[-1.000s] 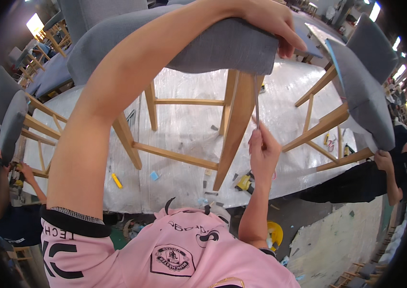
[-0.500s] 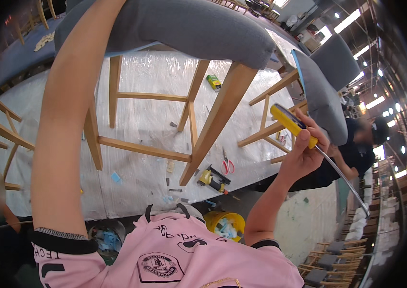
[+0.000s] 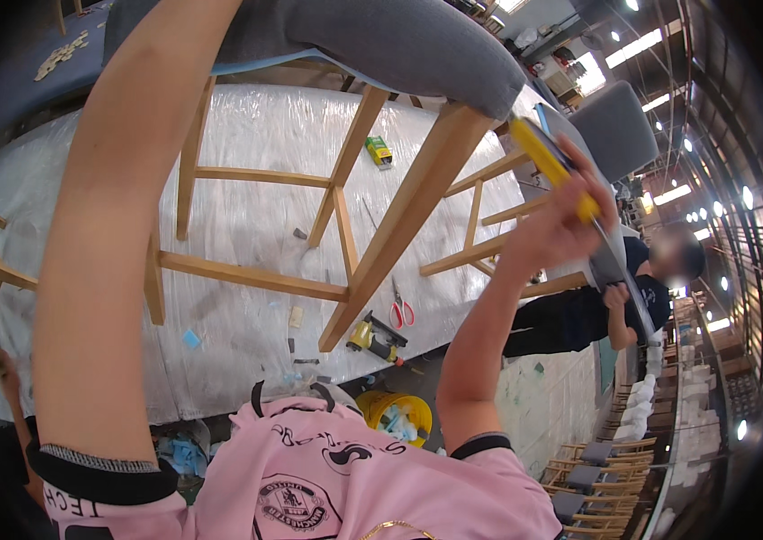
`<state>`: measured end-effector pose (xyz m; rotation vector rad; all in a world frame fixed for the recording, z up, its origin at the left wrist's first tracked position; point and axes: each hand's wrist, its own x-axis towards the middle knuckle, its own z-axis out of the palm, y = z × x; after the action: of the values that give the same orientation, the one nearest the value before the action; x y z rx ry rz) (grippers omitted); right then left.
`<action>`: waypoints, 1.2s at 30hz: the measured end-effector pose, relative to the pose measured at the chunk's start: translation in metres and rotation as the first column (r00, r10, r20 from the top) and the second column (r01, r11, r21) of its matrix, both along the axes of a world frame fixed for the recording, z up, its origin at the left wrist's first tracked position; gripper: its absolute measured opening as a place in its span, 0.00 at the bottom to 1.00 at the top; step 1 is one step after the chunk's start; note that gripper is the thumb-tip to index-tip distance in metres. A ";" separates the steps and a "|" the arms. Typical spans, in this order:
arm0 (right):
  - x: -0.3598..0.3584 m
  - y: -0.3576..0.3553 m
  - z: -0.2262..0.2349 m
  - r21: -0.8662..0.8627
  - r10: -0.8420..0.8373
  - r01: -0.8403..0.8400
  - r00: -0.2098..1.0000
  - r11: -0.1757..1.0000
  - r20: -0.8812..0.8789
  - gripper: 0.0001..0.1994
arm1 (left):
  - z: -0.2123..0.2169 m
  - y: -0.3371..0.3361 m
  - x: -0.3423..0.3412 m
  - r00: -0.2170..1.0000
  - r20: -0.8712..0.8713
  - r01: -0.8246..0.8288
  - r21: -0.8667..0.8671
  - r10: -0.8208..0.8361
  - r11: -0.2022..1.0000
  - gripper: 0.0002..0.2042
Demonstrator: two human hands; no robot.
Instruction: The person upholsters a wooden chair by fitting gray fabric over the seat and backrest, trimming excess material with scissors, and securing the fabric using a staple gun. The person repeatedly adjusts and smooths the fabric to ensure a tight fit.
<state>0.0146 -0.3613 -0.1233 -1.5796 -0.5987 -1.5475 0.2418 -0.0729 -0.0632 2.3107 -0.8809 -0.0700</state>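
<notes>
My right hand (image 3: pixel 582 205) is closed around the yellow-and-black handle of a screwdriver (image 3: pixel 539 151). Its long metal shaft points away toward the lower right, slightly blurred. The butt of the handle is close to the right corner of a grey upholstered chair (image 3: pixel 390 45) with pale wooden legs; whether they touch I cannot tell. My left forearm (image 3: pixel 107 225) reaches up across the left side of this chair, and the left hand lies beyond the upper edge of the picture.
On the plastic-covered table (image 3: pixel 246 225) lie a yellow nail gun (image 3: pixel 372 338), red-handled scissors (image 3: pixel 401 310) and a green-yellow box (image 3: pixel 379 151). Below its edge stands a yellow bucket (image 3: pixel 422 418) with scraps. Another grey chair (image 3: pixel 620 126) and a co-worker (image 3: pixel 570 315) are at right.
My right hand has moved up with the screwdriver, bringing the handle's butt close to the chair seat's corner. The view has shifted somewhat. The left arm stays stretched over the chair.
</notes>
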 end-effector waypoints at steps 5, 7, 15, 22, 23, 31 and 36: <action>0.031 -0.015 -0.014 -0.232 -0.234 0.203 0.965 0.951 -0.116 0.12 | 0.001 -0.006 0.005 1.000 0.017 0.021 -0.054 -0.020 0.998 0.33; 0.044 -0.015 -0.014 -0.150 -0.086 0.067 0.989 0.986 -0.123 0.09 | 0.007 -0.003 0.009 0.999 0.039 0.014 -0.066 -0.011 0.998 0.32; 0.064 -0.022 0.001 -0.235 -0.211 0.181 0.971 0.955 -0.111 0.15 | 0.013 -0.006 0.010 0.998 0.061 0.018 -0.093 -0.013 0.995 0.31; 0.063 -0.037 0.000 -0.234 -0.252 0.221 0.961 0.947 -0.113 0.16 | 0.016 -0.009 0.009 0.997 0.074 -0.009 -0.103 0.016 0.995 0.30; 0.069 -0.036 -0.010 -0.087 -0.169 0.157 0.975 0.984 -0.148 0.11 | 0.016 -0.009 0.008 0.997 0.077 -0.015 -0.100 0.023 0.995 0.30; 0.059 -0.058 -0.012 0.579 0.308 -0.209 0.948 0.788 -0.076 0.14 | 0.023 0.004 0.007 0.987 0.119 -0.096 -0.101 0.108 0.990 0.29; 0.039 -0.082 -0.018 0.710 0.364 -0.347 0.921 0.612 0.137 0.13 | 0.013 -0.002 0.019 0.977 0.148 -0.136 -0.113 0.152 0.984 0.29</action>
<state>0.0537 -0.4436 -0.1417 -0.7910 -0.2010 -1.2228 0.2613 -0.0748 -0.0498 2.2987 -0.7713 0.2172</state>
